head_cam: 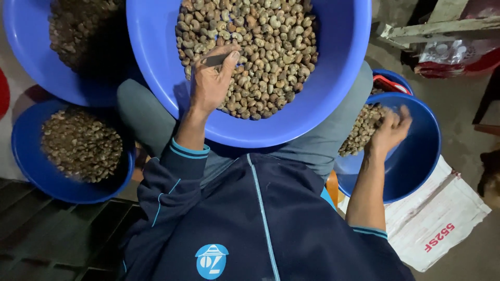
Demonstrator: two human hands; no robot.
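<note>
While gripping a half-hidden tool (pixel 214 60), left hand (pixel 209 83) over nuts (pixel 260 47); right hand (pixel 389 130) blurred, grip unclear.

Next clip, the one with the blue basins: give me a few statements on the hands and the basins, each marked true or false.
1. The left hand rests in the big blue basin of pale nuts on the lap. True.
2. The left hand is empty. False: its fingers hold a small dark tool.
3. The right hand is over the blue basin on the right. True.
4. That basin on the right is heaped full of nuts. False: nuts lie only along its left side; the rest is bare.
5. The small basin at lower left is red. False: it is blue and holds nuts.
</note>
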